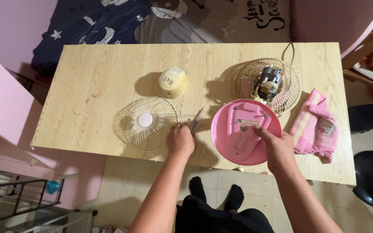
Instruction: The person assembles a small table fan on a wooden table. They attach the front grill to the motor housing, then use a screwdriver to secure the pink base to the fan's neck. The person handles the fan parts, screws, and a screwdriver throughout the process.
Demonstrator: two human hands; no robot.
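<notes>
The left hand (180, 140) closes on a screwdriver (196, 119) beside the loose front grille (150, 123), while the right hand (278, 149) grips the upturned pink fan base (238, 138), steadying it with its underside exposed.

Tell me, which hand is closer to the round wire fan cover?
Left. The left hand touches the right rim of the wire fan cover; the right hand is farther right, on the pink fan base.

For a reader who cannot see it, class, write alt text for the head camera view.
A person's right hand steadies the pink upturned fan base on a wooden table, while the left hand grips a screwdriver. A detached front grille and a cream motor cover lie nearby.
</notes>
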